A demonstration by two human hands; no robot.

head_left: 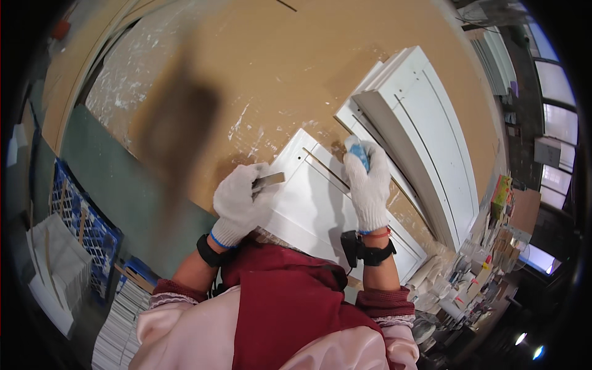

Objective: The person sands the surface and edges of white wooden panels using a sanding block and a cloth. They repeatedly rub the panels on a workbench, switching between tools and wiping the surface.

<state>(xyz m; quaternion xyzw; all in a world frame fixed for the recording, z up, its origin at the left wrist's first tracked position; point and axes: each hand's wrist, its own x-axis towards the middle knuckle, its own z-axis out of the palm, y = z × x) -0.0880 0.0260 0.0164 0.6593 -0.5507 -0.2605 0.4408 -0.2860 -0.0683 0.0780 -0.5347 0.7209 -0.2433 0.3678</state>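
A white board (299,206) with a narrow slot and small dark holes lies on the tan worktable in front of me. My left hand (240,196), in a white knit glove, is closed around a flat, thin blade like a putty knife (269,179), over the board's left edge. My right hand (369,185), gloved the same way, is over the board's right side, fingers curled around a small blue thing (358,154). The blue thing's kind is hard to make out. Just right of that hand stands a stack of similar white boards (416,117).
Paint-smeared tan sheeting (277,68) covers the worktable. A blurred brown shape (179,123) blocks part of the view at left. A blue plastic crate (92,228) and piled white strips (126,324) stand at lower left. Tools and containers (459,290) clutter the right.
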